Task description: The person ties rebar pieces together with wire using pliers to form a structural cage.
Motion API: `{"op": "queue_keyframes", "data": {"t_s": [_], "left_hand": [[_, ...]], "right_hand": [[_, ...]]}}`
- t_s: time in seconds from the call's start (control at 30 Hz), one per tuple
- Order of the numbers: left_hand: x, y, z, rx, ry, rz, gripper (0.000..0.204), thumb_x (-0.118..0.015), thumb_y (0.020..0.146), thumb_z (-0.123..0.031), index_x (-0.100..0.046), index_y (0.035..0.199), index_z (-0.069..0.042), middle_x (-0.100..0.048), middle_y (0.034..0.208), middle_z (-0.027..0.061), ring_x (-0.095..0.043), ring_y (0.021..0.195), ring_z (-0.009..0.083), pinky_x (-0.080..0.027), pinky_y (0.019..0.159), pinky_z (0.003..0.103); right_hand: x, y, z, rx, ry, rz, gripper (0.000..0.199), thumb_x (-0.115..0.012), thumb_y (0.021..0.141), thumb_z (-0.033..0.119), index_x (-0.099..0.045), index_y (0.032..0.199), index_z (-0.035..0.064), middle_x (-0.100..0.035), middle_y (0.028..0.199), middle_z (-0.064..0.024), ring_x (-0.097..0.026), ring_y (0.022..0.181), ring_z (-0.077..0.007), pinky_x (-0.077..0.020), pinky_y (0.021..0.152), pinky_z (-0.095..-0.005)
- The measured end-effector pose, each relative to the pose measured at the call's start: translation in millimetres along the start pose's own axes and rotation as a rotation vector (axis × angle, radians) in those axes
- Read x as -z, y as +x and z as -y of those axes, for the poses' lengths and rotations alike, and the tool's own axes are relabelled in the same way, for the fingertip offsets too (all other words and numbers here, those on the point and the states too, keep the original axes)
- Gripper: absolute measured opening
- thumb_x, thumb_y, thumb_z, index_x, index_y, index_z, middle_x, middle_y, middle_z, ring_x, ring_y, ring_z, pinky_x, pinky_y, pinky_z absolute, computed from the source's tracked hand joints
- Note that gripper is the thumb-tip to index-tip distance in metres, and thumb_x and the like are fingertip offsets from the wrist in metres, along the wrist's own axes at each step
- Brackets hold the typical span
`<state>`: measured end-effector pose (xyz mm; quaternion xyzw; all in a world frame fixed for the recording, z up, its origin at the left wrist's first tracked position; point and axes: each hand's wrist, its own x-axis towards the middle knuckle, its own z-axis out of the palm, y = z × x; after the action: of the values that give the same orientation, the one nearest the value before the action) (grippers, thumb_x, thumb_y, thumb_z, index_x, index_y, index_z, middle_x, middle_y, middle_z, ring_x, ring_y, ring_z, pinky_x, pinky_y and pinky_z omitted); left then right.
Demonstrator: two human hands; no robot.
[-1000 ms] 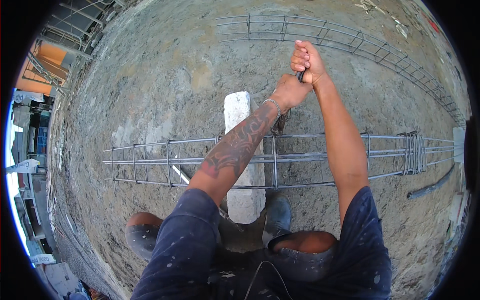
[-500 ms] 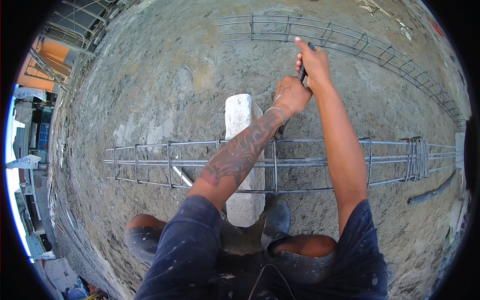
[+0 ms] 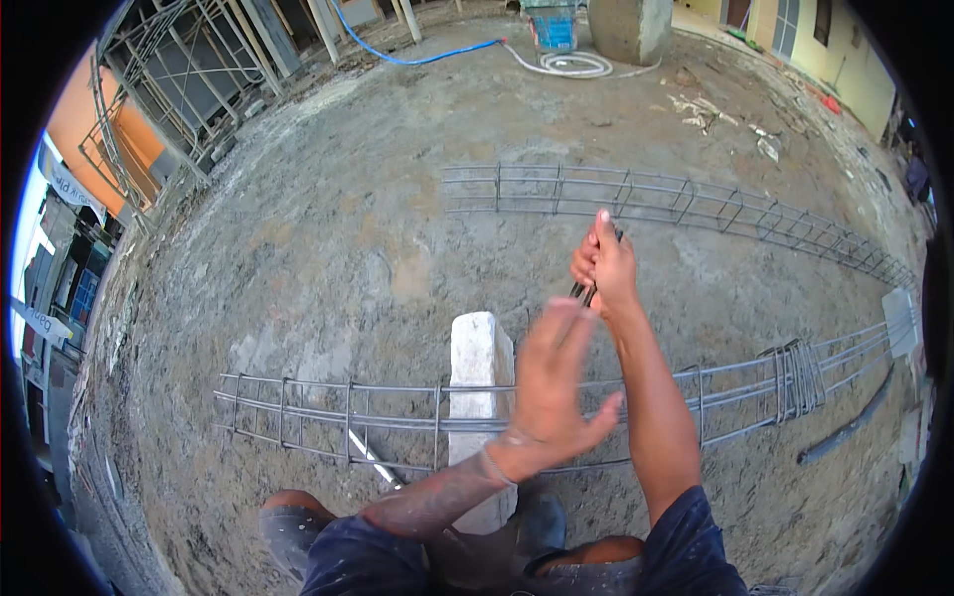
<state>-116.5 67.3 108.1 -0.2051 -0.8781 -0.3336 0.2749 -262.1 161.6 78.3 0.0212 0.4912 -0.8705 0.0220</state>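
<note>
My right hand [image 3: 608, 268] is closed around a slender dark thing [image 3: 584, 292] with two parallel bars at its lower end; its kind is hard to make out. Just below it, my left hand [image 3: 552, 387] is smeared by motion, fingers stretched out and thumb apart, holding nothing I can see. Under my forearms a rebar cage [image 3: 349, 425] lies crosswise, with several steel stirrups [image 3: 798, 379] bunched near its right end. A whitish block [image 3: 473, 353] stands beneath the cage, partly covered by my left arm.
Farther off, a second rebar cage [image 3: 624, 195] lies on the rough ground. A dark pipe piece [image 3: 845, 417] and a pale rod [image 3: 373, 455] lie near the first cage. At the back are a blue bucket [image 3: 553, 32], a coiled white hose [image 3: 564, 66] and a concrete column [image 3: 631, 30].
My left hand has let go of the dark thing and moved down toward me, opening. My right hand still grips it. The view has tilted up, bringing the bucket and hose into sight.
</note>
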Motion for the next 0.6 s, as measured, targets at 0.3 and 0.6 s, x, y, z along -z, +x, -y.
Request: {"op": "queue_keyframes", "data": {"t_s": [0.3,0.6], "left_hand": [[-32,9,106,0.525,-0.986,0.712,0.050,-0.072,0.075,-0.025,-0.052,0.108,0.006,-0.062,0.095,0.0110,-0.058,0.093,0.0165,-0.043,0.084,0.029],[-53,-2,87,0.812,-0.842,0.428,0.029,-0.062,0.082,-0.020,-0.048,0.064,-0.003,-0.048,0.053,-0.0007,-0.043,0.043,0.0095,-0.035,0.041,0.029]], "right_hand": [[-6,-10,12,0.019,0.212,0.486,0.040,-0.041,0.091,0.045,-0.037,0.070,0.0120,-0.023,0.050,0.0041,-0.021,0.037,-0.0058,-0.0194,0.036,-0.0219],[-46,-19,21,0.061,-0.148,0.035,0.035,-0.054,0.088,0.032,-0.038,0.065,0.0112,-0.036,0.051,0.0027,-0.033,0.038,-0.0072,-0.0306,0.037,-0.0242]]}}
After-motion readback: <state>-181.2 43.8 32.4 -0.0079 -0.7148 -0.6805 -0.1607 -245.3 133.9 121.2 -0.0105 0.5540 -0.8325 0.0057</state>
